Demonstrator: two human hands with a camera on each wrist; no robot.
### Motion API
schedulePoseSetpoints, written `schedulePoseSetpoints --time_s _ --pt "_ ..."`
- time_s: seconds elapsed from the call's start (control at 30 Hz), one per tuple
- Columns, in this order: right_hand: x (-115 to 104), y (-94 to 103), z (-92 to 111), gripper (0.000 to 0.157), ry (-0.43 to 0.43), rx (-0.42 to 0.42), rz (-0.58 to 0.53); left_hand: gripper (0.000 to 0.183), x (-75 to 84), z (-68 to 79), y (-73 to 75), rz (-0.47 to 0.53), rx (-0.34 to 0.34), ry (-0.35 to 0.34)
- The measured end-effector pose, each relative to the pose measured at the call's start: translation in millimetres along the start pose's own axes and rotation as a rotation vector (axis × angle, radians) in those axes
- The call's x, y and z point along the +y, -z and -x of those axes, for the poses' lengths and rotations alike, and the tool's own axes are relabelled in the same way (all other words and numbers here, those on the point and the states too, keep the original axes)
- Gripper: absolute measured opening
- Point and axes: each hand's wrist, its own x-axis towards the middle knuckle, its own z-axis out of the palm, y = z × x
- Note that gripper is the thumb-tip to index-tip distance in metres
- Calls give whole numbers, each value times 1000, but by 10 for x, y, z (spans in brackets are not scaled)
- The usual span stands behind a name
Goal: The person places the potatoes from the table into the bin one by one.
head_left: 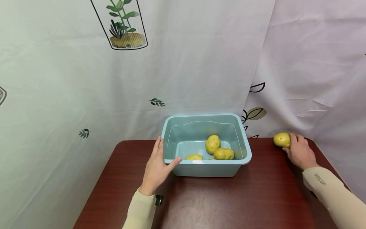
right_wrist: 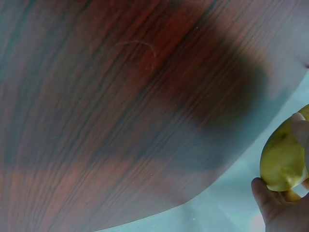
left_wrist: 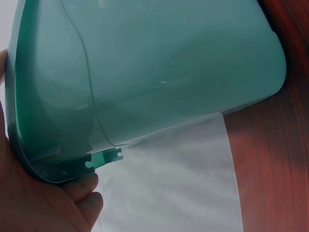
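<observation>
My right hand [head_left: 301, 152] grips a yellow potato [head_left: 281, 140] at the table's far right corner. The right wrist view shows this potato [right_wrist: 284, 157] between thumb and fingers, with the table edge beyond it. My left hand [head_left: 156, 168] rests at the near left corner of a light blue plastic bin [head_left: 206, 170], fingers straight along its left side and thumb across the front rim. Inside lie several potatoes: one toward the middle [head_left: 213, 144], another nearer the right [head_left: 224, 154], and one partly hidden by the front wall [head_left: 193, 157].
The bin stands at the back of a dark red-brown table [head_left: 211, 200]. Directly behind is a pale cloth backdrop [head_left: 200, 70] printed with leaves and a plant jar; it also hangs along both sides. The table's back edge [head_left: 140, 140] runs close to the cloth.
</observation>
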Motion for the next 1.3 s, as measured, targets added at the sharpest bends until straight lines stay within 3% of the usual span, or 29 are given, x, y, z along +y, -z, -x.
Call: schedulePoseSetpoints --time_s 1.3 --pt "-199 84 159 69 121 95 -9 108 21 17 25 9 -10 16"
